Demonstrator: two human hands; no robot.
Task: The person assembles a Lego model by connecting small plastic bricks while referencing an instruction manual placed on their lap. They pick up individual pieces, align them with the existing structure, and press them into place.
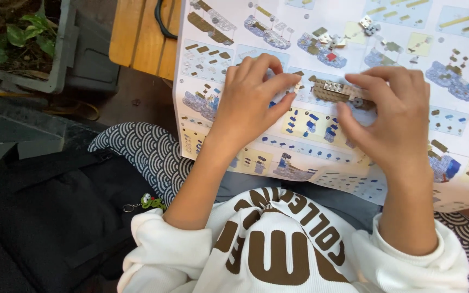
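Tan and grey bricks are forming a small model point(336, 91) that is lying on the sheet point(321, 152) of building diagrams, between the two hands. The right hand point(394, 116) is curling over the model's right end, fingers bent around it and touching it. The left hand point(251, 103) is pinching a tiny pale piece point(297, 87) between thumb and forefinger, just beside the model's left end. The sheet is covering most of the wooden desk point(137, 32) and hanging over its near edge onto the person's lap. A few loose bricks point(367, 24) are lying on the sheet further up. A black bag point(50, 217) with a green keyring point(150, 202) is sitting to the left, and a planter point(23, 49) is standing beyond it.
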